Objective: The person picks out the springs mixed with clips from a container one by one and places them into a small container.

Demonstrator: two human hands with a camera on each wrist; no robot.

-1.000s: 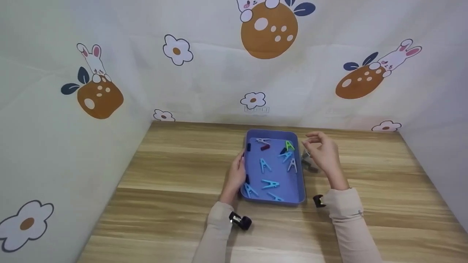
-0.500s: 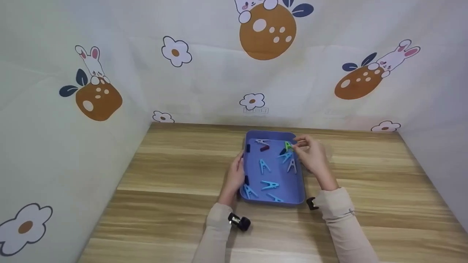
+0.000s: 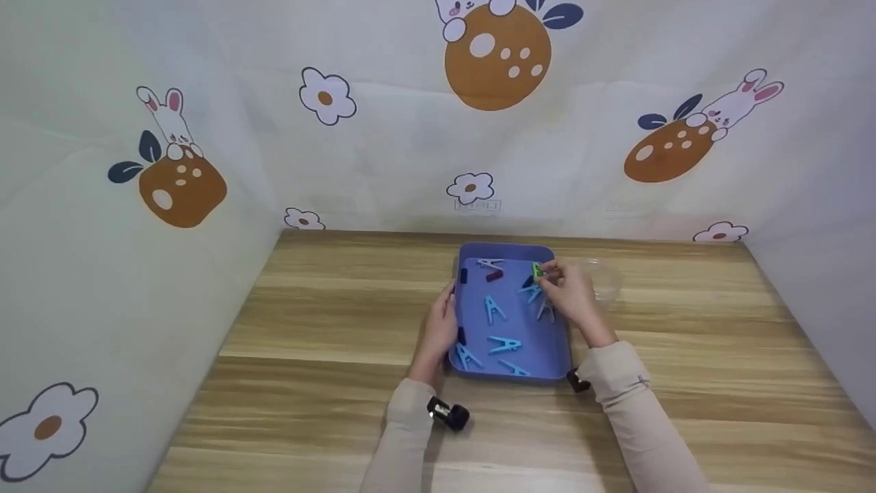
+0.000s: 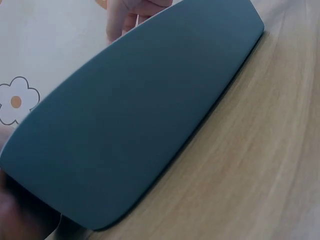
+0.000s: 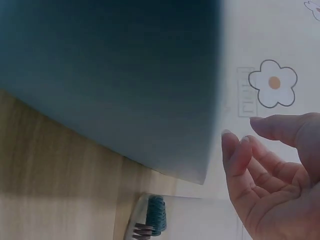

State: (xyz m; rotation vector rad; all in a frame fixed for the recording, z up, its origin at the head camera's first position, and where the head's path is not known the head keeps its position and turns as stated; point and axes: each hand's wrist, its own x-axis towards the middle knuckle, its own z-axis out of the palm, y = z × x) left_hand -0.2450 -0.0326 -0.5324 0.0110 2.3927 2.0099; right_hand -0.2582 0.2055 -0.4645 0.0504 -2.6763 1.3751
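Note:
A blue-purple rectangular tray (image 3: 510, 370) sits on the wooden table, holding clothespins and small dark pieces. My left hand (image 3: 441, 322) holds the tray at its left side; part of that hand is blurred in the left wrist view. Inside the tray's upper right corner is a green clothespin (image 3: 536, 270). My right hand (image 3: 569, 293) reaches over the right rim, thumb and index fingertips right at this clothespin. In the right wrist view a gap shows between those fingertips. Light blue clothespins (image 3: 505, 344) and a grey clothespin (image 3: 490, 263) lie around the tray.
Right of the tray stands a clear container (image 3: 606, 282), partly behind my right hand; in the right wrist view ridged dark pieces (image 5: 156, 215) show inside it. A dark red piece (image 3: 494, 276) lies in the tray. Patterned cloth (image 3: 383, 150) rises behind the table.
My right hand has moved left from beside the clear container, over the tray's rim to the green clothespin. The left hand and the tray have stayed in place.

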